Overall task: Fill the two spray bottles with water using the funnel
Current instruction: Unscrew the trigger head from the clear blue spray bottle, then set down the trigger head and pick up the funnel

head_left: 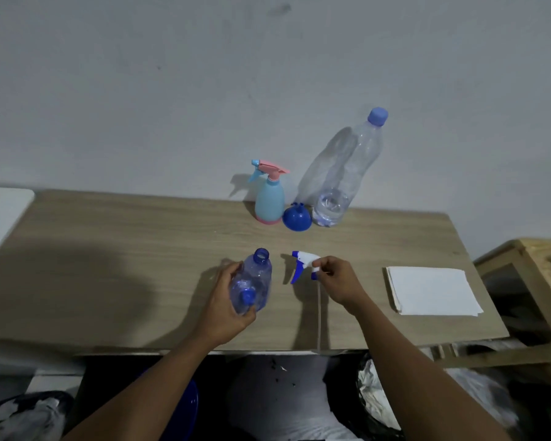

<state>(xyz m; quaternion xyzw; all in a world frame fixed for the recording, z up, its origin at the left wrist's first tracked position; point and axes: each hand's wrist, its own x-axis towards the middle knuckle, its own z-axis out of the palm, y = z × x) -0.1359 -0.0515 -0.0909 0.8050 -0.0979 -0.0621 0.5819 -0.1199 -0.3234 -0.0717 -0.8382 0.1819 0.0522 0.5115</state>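
Left hand, fingers curled round the body of the clear blue spray bottle. Held tilted over the near middle of the desk, open neck pointing away toward the wall, no head on it. Cannot tell if its base touches the desk.

Right hand, just beside to the right, pinching the white-and-blue trigger head at its collar with fingertips. Nozzle facing left toward the blue bottle, apart from it. Thin clear dip tube hanging down from the head toward the near desk edge.

At the back of the desk, by the wall: light-blue spray bottle with pink base, upright, pink-and-blue trigger head on. Just right of it, blue funnel, resting on the desk, spout end up and back. Just beside that, large clear water bottle, upright, blue cap on, a little water low in it. Funnel between the two, near both; contact hard to tell.

Right part of the desk: flat white sheet stack, well apart from the hands. Past the right desk edge, wooden crate.
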